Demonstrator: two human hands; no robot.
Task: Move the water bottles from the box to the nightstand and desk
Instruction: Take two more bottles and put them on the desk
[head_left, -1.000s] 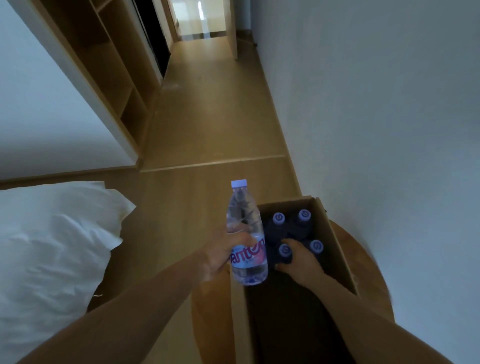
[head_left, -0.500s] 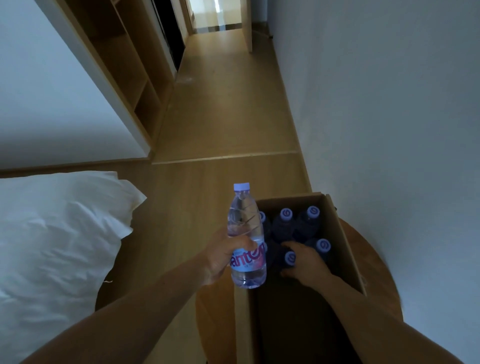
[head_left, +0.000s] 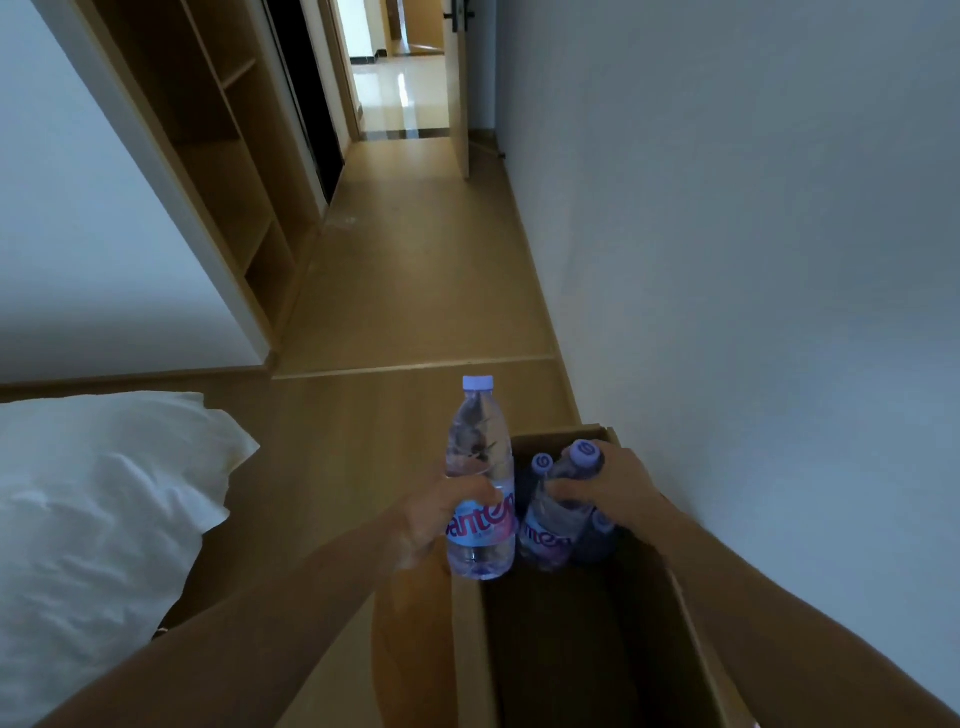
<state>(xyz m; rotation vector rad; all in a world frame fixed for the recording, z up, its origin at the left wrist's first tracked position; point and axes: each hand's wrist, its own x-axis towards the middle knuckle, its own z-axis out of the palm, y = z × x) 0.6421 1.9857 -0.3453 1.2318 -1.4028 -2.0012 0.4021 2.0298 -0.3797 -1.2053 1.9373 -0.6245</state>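
My left hand (head_left: 441, 512) grips a clear water bottle (head_left: 480, 483) with a pale purple cap, upright just left of the cardboard box (head_left: 467, 639). Over the box's far end, my right hand (head_left: 608, 491) grips a second bottle (head_left: 550, 525) near its neck, lifted and tilted to the right. More bottles stay in the box; one cap (head_left: 542, 462) shows behind the lifted bottle. The box stands on a round wooden table (head_left: 410, 634).
A white pillow (head_left: 98, 525) lies on the bed at the left. The white wall (head_left: 753, 260) runs close along the right. Wooden floor leads past open shelving (head_left: 223, 156) to an open door (head_left: 460, 88) at the far end.
My right hand has closed round a bottle in the box and raised it, tilted. My left hand keeps its bottle in about the same place. The view has lifted toward the hallway.
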